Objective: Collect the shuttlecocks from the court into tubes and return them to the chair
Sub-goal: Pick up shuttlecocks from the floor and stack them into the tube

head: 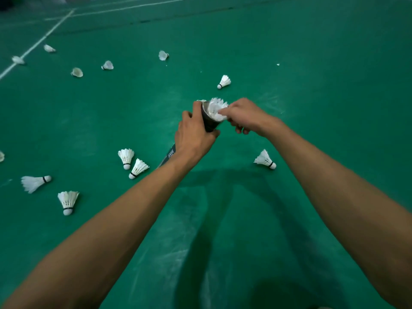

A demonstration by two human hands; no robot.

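My left hand grips a dark shuttlecock tube near its open top; the tube slants down to the left behind my wrist. A white shuttlecock sticks feathers-up out of the tube's mouth, and my right hand pinches its feathers at the rim. Loose white shuttlecocks lie on the green court: one beyond my hands, one to the right, a pair to the left, and several more farther left and back.
The green court floor spreads all around. A white boundary line runs diagonally at the far left, with more lines along the back. My shadow falls on the floor below my arms. No chair is visible.
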